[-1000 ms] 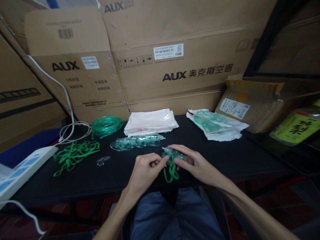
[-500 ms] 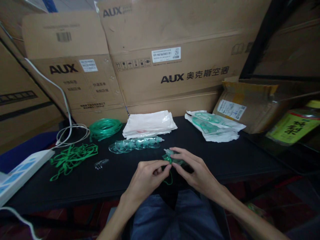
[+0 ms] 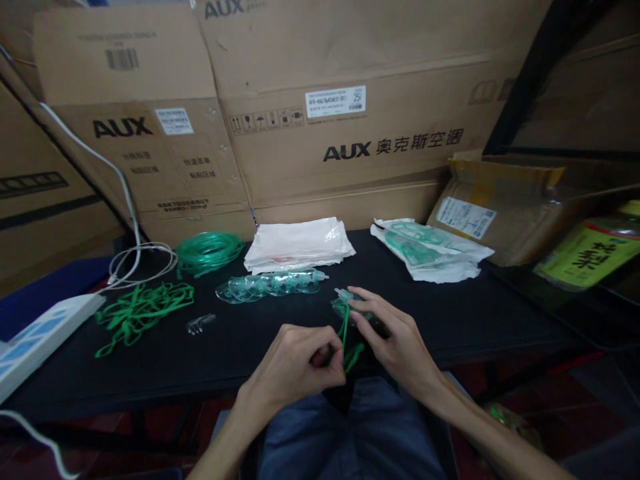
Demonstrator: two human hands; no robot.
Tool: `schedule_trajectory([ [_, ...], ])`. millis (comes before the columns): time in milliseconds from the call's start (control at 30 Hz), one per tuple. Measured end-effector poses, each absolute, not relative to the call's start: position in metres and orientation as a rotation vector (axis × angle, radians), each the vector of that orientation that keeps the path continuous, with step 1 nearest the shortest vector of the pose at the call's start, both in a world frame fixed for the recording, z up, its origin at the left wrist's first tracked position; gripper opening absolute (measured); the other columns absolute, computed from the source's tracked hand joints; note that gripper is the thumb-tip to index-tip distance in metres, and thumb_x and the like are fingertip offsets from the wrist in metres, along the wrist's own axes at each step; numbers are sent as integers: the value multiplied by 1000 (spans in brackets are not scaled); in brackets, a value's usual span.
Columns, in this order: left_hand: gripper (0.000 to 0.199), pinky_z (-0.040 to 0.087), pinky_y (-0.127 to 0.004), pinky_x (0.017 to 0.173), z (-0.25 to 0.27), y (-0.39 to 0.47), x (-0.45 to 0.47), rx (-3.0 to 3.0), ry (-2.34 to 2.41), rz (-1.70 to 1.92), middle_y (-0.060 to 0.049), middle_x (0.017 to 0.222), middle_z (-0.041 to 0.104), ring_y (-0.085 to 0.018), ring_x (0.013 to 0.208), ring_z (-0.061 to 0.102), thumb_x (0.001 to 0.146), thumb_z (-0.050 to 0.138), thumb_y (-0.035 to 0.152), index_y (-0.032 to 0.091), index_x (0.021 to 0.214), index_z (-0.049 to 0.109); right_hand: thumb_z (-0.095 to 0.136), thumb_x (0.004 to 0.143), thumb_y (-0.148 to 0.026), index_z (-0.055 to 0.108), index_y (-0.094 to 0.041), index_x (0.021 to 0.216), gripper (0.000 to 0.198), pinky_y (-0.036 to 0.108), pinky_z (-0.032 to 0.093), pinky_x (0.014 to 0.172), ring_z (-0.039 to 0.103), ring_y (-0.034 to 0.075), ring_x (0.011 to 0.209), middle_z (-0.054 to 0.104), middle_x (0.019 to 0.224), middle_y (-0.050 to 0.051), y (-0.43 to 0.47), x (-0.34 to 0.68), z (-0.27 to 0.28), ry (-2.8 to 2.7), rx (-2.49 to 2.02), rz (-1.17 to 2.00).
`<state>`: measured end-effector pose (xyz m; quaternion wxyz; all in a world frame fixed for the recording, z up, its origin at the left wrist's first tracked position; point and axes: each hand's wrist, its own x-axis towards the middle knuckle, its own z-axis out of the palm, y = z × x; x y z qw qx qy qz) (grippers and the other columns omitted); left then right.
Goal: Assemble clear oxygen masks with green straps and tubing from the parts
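Note:
In my right hand (image 3: 393,333) is a clear green-tinted oxygen mask (image 3: 342,308), held by the fingertips near the front edge of the table. A green elastic strap (image 3: 346,327) runs down from the mask to my left hand (image 3: 313,357), whose thumb and forefinger pinch it. Part of the strap hangs loose between the hands. My right fingers cover much of the mask. Beyond the hands lies a row of nested masks (image 3: 270,287). A tangle of green elastic straps (image 3: 143,313) and a few small clear pieces (image 3: 201,324) lie on the left.
Behind stand a coil of green tubing (image 3: 210,252), a stack of white packets (image 3: 300,245) and packaged masks (image 3: 433,250). A white power strip (image 3: 47,340) is at the left. Large cardboard boxes (image 3: 280,160) back the black table (image 3: 250,353); a yellow-labelled bottle (image 3: 590,250) stands right.
My left hand has drawn down and away from the mask, pulling the strap taut. The right hand keeps its hold on the mask. The view has shifted slightly.

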<state>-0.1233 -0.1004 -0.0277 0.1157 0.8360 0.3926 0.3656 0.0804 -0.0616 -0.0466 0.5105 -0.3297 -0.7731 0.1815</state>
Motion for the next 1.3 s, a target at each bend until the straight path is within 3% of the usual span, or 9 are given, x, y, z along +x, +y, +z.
schedule_trajectory([
  [100,12,30,-20,50,-28,-100,-123,2409,1229,1062,9,56,42,-6,47,40,82,59,10,19,75,61,63,98,-16,73,-20,112,18,39,58,106,71,28,123,73,133,16,-63,81,-48,-1922,-746,424],
  [333,23,29,-24,55,-31,-95,-124,2380,1362,951,8,61,42,-8,53,40,101,59,33,20,84,67,59,98,-13,71,-20,121,28,37,58,106,67,27,129,67,142,17,-64,81,-52,-2022,-648,372],
  [567,19,28,-19,52,-29,-100,-124,2372,1170,988,9,58,41,-5,49,38,91,60,15,18,72,57,63,97,-17,71,-21,112,18,41,58,104,70,27,123,71,134,15,-54,82,-54,-1796,-835,477],
  [800,34,29,-19,52,-27,-91,-123,2223,1501,1045,9,58,40,-6,52,39,96,66,31,18,69,51,67,94,-19,69,-25,114,21,35,62,96,68,25,126,66,139,12,-51,84,-54,-1743,-775,803],
  [933,27,34,-19,54,-30,-89,-126,2156,1554,1123,8,60,47,-8,53,46,98,67,37,19,78,63,68,93,-17,67,-26,114,23,35,60,100,68,24,124,66,138,11,-50,84,-57,-1771,-745,758],
  [1067,16,43,-18,59,-32,-89,-127,2100,1433,1181,7,69,64,-9,57,58,98,68,31,22,110,74,70,92,-15,66,-28,117,28,32,60,98,68,23,124,64,137,10,-49,85,-60,-1774,-703,771],
  [1300,6,44,-20,67,-32,-88,-126,2245,1394,992,4,79,72,-12,67,65,96,71,27,21,97,73,69,93,-14,65,-31,122,34,29,60,95,68,20,120,60,139,8,-50,86,-60,-1793,-664,827],
])
